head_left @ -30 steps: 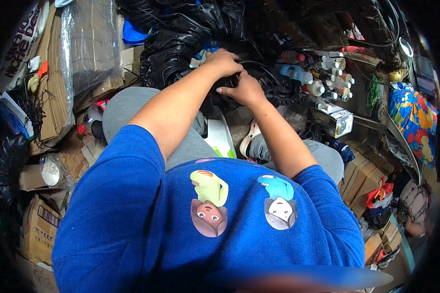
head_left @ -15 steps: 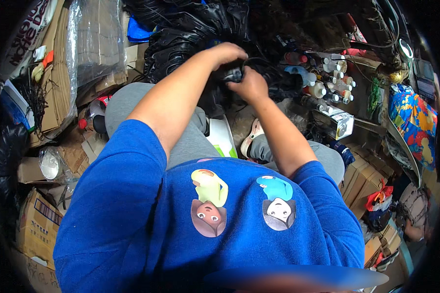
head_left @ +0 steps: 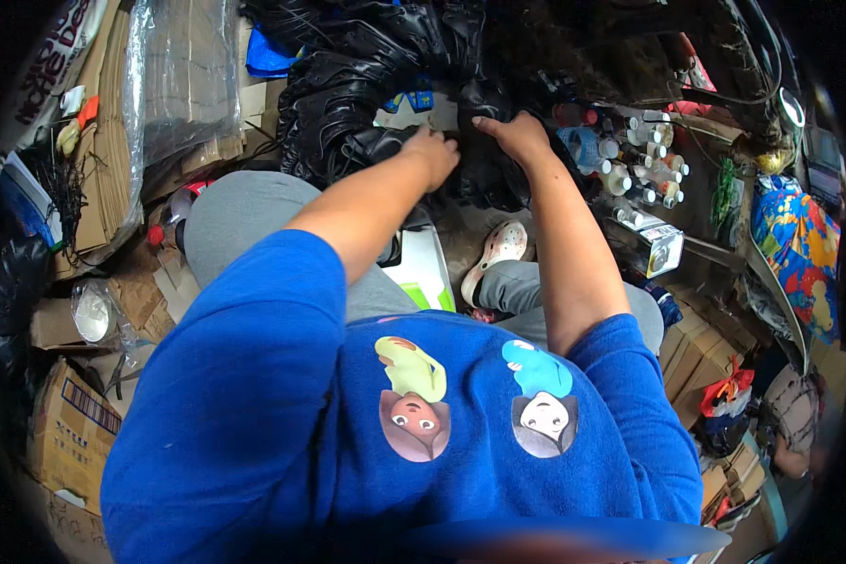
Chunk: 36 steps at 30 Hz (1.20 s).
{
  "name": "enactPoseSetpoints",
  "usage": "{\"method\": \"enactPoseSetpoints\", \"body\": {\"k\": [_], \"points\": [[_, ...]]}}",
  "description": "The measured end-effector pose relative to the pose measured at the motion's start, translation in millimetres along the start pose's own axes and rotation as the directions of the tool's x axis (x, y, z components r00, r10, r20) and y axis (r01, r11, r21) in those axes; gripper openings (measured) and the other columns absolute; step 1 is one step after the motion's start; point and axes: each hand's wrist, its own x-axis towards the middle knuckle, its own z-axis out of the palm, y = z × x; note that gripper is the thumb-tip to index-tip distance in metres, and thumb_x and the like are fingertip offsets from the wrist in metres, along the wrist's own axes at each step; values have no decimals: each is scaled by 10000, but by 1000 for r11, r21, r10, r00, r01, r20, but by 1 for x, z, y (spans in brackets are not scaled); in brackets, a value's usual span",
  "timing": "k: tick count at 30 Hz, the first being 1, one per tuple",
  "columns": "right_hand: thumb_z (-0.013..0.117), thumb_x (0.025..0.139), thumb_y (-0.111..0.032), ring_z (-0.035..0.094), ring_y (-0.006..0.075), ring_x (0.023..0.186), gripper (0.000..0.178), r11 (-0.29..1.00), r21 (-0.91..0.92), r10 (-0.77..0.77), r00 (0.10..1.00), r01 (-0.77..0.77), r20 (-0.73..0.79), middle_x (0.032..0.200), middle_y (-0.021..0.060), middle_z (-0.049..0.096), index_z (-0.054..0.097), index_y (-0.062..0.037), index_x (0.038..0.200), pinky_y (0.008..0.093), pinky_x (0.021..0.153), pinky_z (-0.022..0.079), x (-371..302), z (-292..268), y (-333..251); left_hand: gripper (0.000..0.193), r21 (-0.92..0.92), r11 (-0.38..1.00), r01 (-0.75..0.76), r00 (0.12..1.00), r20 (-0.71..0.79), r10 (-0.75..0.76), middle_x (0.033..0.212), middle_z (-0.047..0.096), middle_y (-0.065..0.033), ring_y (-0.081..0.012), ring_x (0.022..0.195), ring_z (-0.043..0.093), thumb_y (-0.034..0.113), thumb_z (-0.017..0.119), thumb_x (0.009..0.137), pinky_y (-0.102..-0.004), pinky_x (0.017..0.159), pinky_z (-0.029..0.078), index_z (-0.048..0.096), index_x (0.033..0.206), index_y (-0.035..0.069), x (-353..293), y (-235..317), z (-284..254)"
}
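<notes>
A ring of crumpled, shiny black material (head_left: 324,113), like plastic or thin leather, lies in front of me around a gap showing a pale surface with a small blue piece (head_left: 421,100). My left hand (head_left: 432,156) is at the near edge of the gap, its fingers curled down; what they hold is hidden. To the right, my right hand (head_left: 515,136) lies over a dark bundle (head_left: 489,174), thumb stretched out to the left and apart from the fingers. Its other fingertips are partly hidden.
Several plastic bottles (head_left: 616,179) stand right of my right hand, with a small white box (head_left: 665,249) nearer me. Plastic-wrapped cardboard (head_left: 183,85) is stacked at left. A white tray (head_left: 423,263) and a pale clog (head_left: 506,242) are between my legs.
My hands were close together over a dark piece; they have moved apart, the left slightly down and the right to the right. The gap in the black ring now shows.
</notes>
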Motion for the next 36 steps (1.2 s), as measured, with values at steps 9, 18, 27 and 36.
{"method": "enactPoseSetpoints", "body": {"k": [9, 18, 27, 36], "points": [[697, 589, -534, 545, 344, 1039, 801, 998, -57, 34, 971, -21, 236, 1065, 292, 557, 562, 131, 1015, 351, 872, 421, 11, -4, 7, 920, -70, 993, 91, 961, 267, -69, 1388, 280, -14, -345, 1297, 216, 179, 795, 578, -662, 943, 244, 303, 1355, 214, 10, 13, -6], [714, 647, -373, 559, 260, 1051, 528, 888, -430, 104, 842, 160, 529, 1169, 122, 561, 621, -73, 1072, 368, 889, 438, 17, 28, 2, 793, -60, 993, -101, 992, 70, 105, 1286, 384, -81, -370, 1268, 277, 72, 743, 592, -523, 996, 310, 369, 1286, 153, -41, 0, 0], [732, 597, -395, 561, 308, 1028, 585, 841, -455, 152, 681, 291, 717, 1138, 146, 575, 626, -39, 1049, 364, 872, 443, 16, 58, -7, 445, 99, 890, -444, 865, -210, 455, 1177, 451, -129, -333, 1207, 387, 89, 516, 753, -407, 998, 343, 430, 1189, 57, -63, 8, 19], [742, 549, -416, 580, 325, 942, 681, 932, 32, -305, 731, 362, 610, 1001, 235, 597, 589, 86, 982, 347, 820, 441, 9, 74, 18, 1093, -389, 699, 600, 782, 98, -616, 1420, 175, -127, -472, 1252, 217, 251, 849, 451, -629, 942, 293, 238, 1355, 312, -89, 0, 18]]}}
